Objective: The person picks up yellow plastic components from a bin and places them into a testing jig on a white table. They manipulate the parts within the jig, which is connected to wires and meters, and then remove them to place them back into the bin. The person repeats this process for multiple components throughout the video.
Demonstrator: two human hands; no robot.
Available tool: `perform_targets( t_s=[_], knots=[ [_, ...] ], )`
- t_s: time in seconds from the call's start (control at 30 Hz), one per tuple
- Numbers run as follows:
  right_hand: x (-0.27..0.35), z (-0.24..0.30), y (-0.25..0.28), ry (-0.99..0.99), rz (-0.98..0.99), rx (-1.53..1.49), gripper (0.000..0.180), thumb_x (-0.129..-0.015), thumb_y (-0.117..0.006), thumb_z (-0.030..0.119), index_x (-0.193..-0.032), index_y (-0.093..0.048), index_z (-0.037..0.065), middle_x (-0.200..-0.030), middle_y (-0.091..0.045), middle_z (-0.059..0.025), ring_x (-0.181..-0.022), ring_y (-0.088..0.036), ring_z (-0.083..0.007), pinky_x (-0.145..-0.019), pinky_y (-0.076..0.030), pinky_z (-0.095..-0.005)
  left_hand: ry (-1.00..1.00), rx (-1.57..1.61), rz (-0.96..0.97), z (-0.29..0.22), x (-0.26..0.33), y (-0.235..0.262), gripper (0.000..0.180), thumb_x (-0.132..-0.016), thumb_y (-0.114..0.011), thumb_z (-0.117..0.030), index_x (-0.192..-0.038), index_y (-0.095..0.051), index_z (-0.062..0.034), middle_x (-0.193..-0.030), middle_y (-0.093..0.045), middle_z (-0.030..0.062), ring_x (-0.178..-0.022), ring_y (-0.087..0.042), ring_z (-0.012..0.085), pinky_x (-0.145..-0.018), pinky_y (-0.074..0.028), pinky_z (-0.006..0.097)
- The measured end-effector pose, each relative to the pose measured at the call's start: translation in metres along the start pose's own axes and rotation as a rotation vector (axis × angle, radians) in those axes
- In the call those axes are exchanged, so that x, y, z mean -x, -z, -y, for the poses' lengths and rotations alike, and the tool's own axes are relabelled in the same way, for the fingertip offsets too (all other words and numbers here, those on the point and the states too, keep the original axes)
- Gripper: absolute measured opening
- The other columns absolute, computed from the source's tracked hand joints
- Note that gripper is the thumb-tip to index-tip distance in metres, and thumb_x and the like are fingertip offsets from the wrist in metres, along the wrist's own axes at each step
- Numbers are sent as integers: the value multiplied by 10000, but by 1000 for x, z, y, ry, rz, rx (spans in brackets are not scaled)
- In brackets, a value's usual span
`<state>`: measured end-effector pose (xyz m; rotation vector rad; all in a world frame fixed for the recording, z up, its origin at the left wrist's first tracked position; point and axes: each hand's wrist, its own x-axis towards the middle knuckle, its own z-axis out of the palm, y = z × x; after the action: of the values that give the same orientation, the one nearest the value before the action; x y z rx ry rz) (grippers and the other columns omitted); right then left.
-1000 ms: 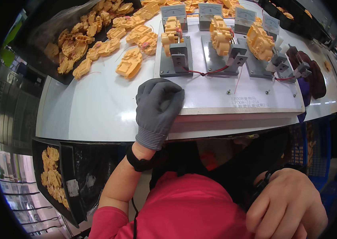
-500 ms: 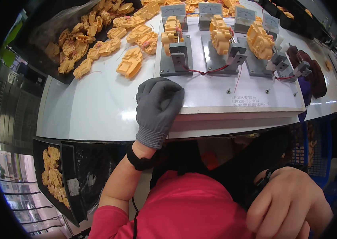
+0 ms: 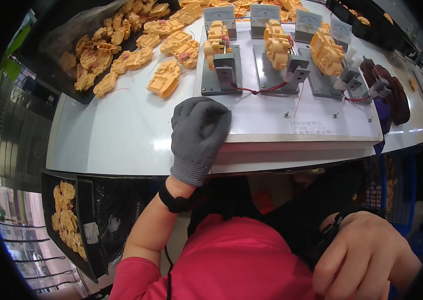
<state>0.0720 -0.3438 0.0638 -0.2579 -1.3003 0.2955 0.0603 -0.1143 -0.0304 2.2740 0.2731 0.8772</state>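
Note:
My left hand (image 3: 199, 135), in a grey knit glove, rests as a loose fist at the near left corner of a white test board (image 3: 256, 122). Its fingers are curled in, and nothing shows in them. My bare right hand (image 3: 366, 255) is low at the right, beside my body and off the table. Those fingers are bent down, and whatever is under them is hidden. On the board's grey stands sit yellow plastic gear housings: one on the left (image 3: 217, 42), one in the middle (image 3: 277, 46) and one on the right (image 3: 326, 52). A loose yellow housing (image 3: 164, 79) lies just beyond my left hand.
Small panel meters (image 3: 219, 16) line the board's far edge, and red wires (image 3: 255, 92) link the stands. More housings spill from a black box (image 3: 36, 55). A black bin (image 3: 87, 220) is below left; a blue crate (image 3: 406, 185) and dark red cloth (image 3: 396, 95) are right.
My right hand has shifted very slightly to the right. My left hand stays in place on the board's corner, and the housings have not moved.

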Motion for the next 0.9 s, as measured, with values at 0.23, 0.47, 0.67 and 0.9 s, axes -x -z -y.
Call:
perform_targets(
  t_s=[0.23, 0.47, 0.67, 0.9],
  knots=[
    [-16, 12, 25, -269, 215, -129, 310, -943, -635, 233, -1220, -644, 372, -864, -674, -10, -601, -540, -91, -569, -317, -253, 1, 9, 1, -2, 0, 2, 133, -804, -733, -179, -904, -679, -110, -974, -642, 54, -1002, -563, 275, -918, -398, 378],
    [-14, 18, 31, -361, 168, -56, 331, -926, -703, 312, -1248, -623, 310, -875, -703, -43, -647, -581, -96, -557, -338, -245, 14, 2, 12, -2, 0, 3, 136, -808, -731, -192, -907, -681, -113, -979, -643, 55, -1027, -561, 276, -926, -392, 385],
    [22, 40, 66, -304, -289, 294, 246, -976, -624, 216, -792, -516, 93, -622, -592, -44, -493, -503, -153, -571, -383, -283, -67, -73, 127, -2, -7, 19, 174, -824, -729, -74, -972, -650, -29, -1013, -596, 92, -951, -585, 230, -847, -482, 318],
    [56, 84, 96, -256, -551, 970, 307, -1005, -585, 291, -805, -458, 95, -626, -498, -1, -539, -421, -86, -556, -323, -254, -65, -103, 172, -3, -14, 21, 149, -776, -760, -99, -902, -681, -85, -948, -621, 77, -981, -558, 277, -886, -418, 378]
  ],
)
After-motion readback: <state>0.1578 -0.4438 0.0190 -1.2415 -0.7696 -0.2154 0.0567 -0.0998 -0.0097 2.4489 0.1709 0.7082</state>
